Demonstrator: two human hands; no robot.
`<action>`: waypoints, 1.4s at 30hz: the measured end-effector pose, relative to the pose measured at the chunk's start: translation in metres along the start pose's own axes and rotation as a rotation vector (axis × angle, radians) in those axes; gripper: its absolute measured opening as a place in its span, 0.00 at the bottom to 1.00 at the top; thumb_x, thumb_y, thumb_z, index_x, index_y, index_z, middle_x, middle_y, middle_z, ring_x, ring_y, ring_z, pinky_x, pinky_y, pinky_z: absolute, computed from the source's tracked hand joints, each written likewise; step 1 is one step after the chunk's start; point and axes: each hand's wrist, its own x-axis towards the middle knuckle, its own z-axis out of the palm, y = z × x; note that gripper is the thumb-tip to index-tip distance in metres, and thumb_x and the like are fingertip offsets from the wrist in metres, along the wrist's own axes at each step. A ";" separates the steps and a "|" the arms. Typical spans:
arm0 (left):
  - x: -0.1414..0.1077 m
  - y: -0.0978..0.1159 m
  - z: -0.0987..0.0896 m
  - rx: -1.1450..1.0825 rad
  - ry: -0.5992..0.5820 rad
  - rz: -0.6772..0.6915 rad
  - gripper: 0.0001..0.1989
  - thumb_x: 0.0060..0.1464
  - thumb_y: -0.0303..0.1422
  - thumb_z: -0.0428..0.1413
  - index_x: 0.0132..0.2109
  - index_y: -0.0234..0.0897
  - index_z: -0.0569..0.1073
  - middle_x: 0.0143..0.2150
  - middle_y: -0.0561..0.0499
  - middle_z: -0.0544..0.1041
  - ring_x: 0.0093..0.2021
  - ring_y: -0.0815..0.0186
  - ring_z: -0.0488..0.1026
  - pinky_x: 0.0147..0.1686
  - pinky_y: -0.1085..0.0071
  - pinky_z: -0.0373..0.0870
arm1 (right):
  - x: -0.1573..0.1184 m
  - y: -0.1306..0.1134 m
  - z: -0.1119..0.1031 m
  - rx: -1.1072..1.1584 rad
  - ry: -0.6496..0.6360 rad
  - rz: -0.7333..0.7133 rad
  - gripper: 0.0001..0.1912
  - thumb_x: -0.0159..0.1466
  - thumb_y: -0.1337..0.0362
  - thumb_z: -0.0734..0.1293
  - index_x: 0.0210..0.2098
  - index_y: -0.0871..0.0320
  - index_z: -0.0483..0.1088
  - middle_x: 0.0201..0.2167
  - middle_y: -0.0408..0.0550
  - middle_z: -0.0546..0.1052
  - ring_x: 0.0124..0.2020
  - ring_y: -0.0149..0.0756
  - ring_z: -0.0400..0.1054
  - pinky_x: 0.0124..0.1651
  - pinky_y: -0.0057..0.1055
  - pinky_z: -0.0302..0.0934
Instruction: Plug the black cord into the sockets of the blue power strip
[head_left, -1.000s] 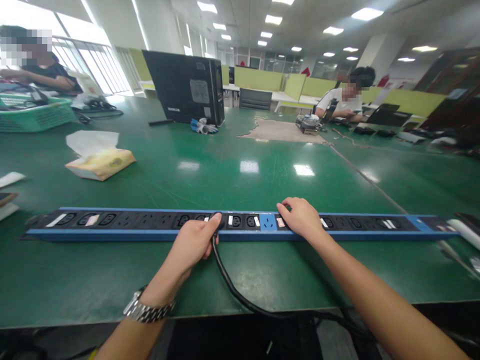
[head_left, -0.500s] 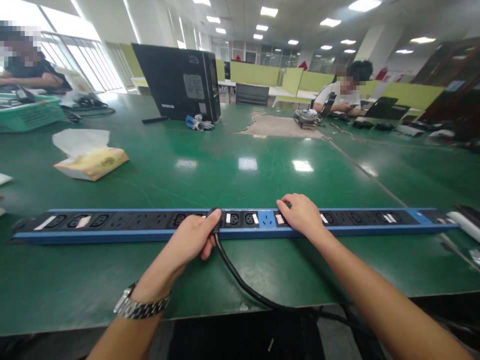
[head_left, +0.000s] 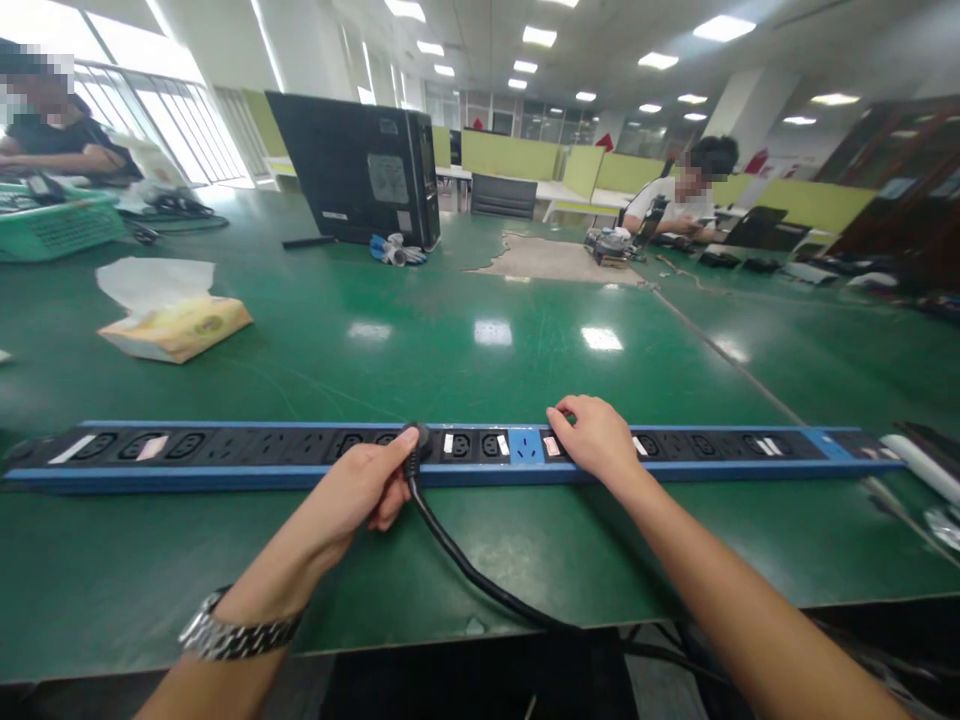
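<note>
Holding the black plug [head_left: 422, 441] at the blue power strip [head_left: 262, 447], near on the counter [head_left: 420, 350], seems the current step: the left hand [head_left: 367, 475] grips it between its fingers; rightward, the right hand [head_left: 598, 440] rests on the strip, its fingers' grip unclear. The next move likely calls for straight alignment.
</note>
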 end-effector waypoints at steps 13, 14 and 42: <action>-0.005 0.002 0.010 0.028 0.110 0.045 0.32 0.51 0.57 0.49 0.11 0.39 0.57 0.07 0.54 0.58 0.11 0.72 0.56 0.18 0.73 0.55 | -0.002 -0.001 0.001 0.042 0.015 -0.012 0.19 0.67 0.54 0.56 0.36 0.55 0.75 0.37 0.48 0.78 0.43 0.37 0.69 0.45 0.30 0.56; -0.005 0.003 0.009 0.037 0.105 0.047 0.32 0.50 0.57 0.49 0.11 0.39 0.57 0.07 0.54 0.58 0.11 0.72 0.56 0.18 0.73 0.54 | -0.002 -0.001 0.001 0.044 0.017 -0.010 0.19 0.67 0.54 0.56 0.36 0.55 0.75 0.37 0.48 0.78 0.43 0.37 0.69 0.44 0.30 0.56; -0.023 0.083 0.060 0.312 -0.173 0.664 0.14 0.53 0.43 0.54 0.30 0.38 0.77 0.27 0.51 0.77 0.26 0.65 0.70 0.26 0.73 0.61 | -0.031 -0.052 -0.081 0.676 0.002 -0.084 0.22 0.63 0.47 0.59 0.47 0.55 0.71 0.28 0.45 0.76 0.28 0.34 0.69 0.31 0.28 0.58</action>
